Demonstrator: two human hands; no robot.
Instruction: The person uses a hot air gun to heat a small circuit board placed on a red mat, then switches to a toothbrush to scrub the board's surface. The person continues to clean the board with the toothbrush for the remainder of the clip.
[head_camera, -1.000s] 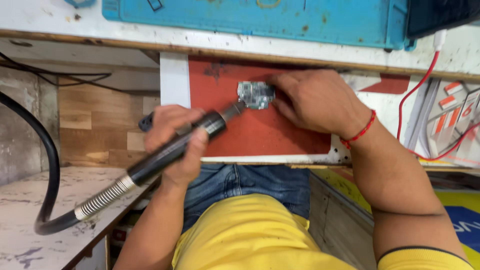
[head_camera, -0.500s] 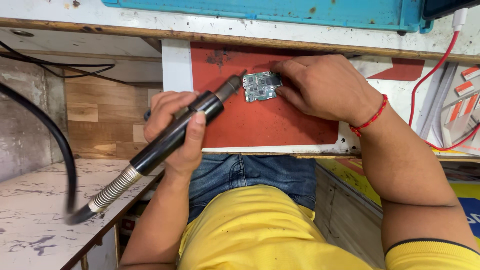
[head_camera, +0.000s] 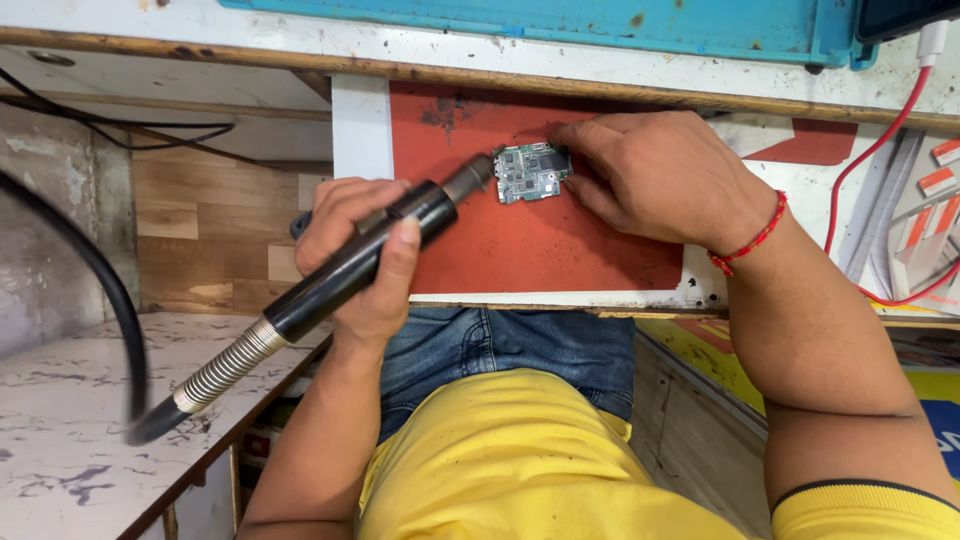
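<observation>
A small green circuit board (head_camera: 530, 172) lies on a red work mat (head_camera: 540, 245) on a pull-out shelf. My right hand (head_camera: 665, 175) rests on the mat, its fingertips pinning the board's right edge. My left hand (head_camera: 360, 255) grips a black pen-shaped rotary tool handpiece (head_camera: 370, 255); its metal tip (head_camera: 478, 176) points right and touches the board's left edge. A coiled metal spring and black flexible shaft (head_camera: 200, 385) trail off down-left from the handpiece.
A blue mat (head_camera: 560, 25) lies on the white bench top above. Red cables (head_camera: 880, 180) hang at the right beside white packages (head_camera: 935, 200). A marbled white counter (head_camera: 90, 430) sits lower left. My lap is directly under the shelf.
The view has shifted slightly; the board now sits lower on the mat. My right hand keeps holding it, and the tool tip stays against the board's left edge.
</observation>
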